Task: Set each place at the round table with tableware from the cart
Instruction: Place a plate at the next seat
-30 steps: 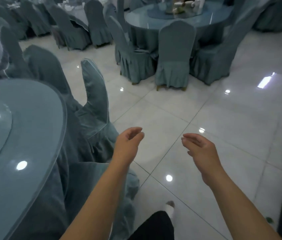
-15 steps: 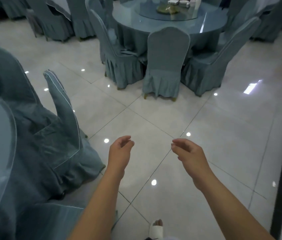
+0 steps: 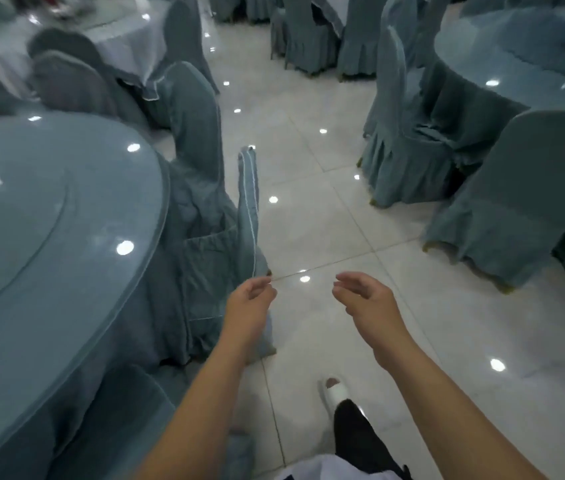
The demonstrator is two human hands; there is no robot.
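A round table (image 3: 66,237) with a blue-grey cloth and a glass top fills the left side, with a glass turntable on it. My left hand (image 3: 249,303) hangs in front of me beside the table's covered chair (image 3: 218,237), fingers loosely curled and holding nothing. My right hand (image 3: 365,304) hangs level with it over the tiled floor, also loosely curled and holding nothing. No cart and no tableware show in this view.
Another round table (image 3: 530,64) with covered chairs (image 3: 409,140) stands at the right. A white-clothed table (image 3: 128,46) sits at the back left. A tiled aisle (image 3: 308,209) runs between them. My foot in a white shoe (image 3: 334,393) steps forward.
The view has swung left, bringing the near round table back into sight and pushing the far table to the right. Both hands stay held out in front with nothing in them.
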